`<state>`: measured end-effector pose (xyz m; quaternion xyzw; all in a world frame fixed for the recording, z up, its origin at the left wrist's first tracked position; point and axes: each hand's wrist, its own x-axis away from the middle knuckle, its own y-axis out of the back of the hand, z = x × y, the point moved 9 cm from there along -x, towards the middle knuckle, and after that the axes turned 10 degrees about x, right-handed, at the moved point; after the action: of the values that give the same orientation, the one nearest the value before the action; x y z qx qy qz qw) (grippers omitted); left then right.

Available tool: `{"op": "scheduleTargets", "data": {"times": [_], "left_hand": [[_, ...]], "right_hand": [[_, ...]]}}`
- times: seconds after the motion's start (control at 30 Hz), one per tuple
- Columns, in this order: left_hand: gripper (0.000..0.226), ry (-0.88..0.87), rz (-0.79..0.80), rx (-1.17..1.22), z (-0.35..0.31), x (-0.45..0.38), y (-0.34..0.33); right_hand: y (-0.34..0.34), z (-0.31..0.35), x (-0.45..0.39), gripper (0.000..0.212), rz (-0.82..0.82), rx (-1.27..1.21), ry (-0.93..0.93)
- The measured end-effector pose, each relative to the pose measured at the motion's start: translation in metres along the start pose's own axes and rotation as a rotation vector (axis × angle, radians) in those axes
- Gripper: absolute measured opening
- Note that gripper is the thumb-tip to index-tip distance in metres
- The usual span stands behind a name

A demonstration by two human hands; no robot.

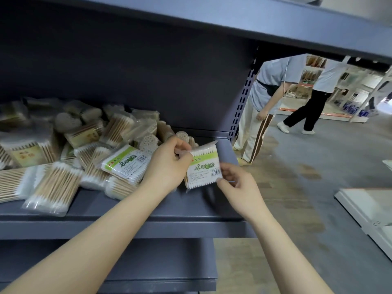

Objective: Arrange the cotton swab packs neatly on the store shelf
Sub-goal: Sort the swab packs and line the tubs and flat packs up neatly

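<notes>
A cotton swab pack with a green and white label (203, 168) is held upright over the right end of the grey shelf (131, 211). My left hand (167, 164) pinches its upper left corner. My right hand (237, 183) pinches its lower right corner. To the left lies a jumbled pile of swab packs (70, 149), some with wooden sticks showing, one with the same green label (125, 162). The pile covers the shelf's left and middle.
A shelf board (212, 20) hangs close overhead, and a perforated upright (241, 102) ends the shelf on the right. Two people (265, 98) stand and walk in the aisle beyond. A white shelf unit (369, 209) sits at the right edge. A lower shelf (148, 270) juts out below.
</notes>
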<state>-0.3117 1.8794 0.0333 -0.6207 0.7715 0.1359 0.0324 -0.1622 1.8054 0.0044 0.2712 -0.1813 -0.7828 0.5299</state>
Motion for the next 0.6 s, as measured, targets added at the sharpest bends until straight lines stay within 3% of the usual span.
{"op": "scheduleTargets", "data": {"times": [0.6], "left_hand": [[0.027, -0.044, 0.023, 0.023, 0.002, -0.010, 0.011]], "right_hand": [[-0.006, 0.018, 0.001, 0.036, -0.026, -0.092, -0.018]]}}
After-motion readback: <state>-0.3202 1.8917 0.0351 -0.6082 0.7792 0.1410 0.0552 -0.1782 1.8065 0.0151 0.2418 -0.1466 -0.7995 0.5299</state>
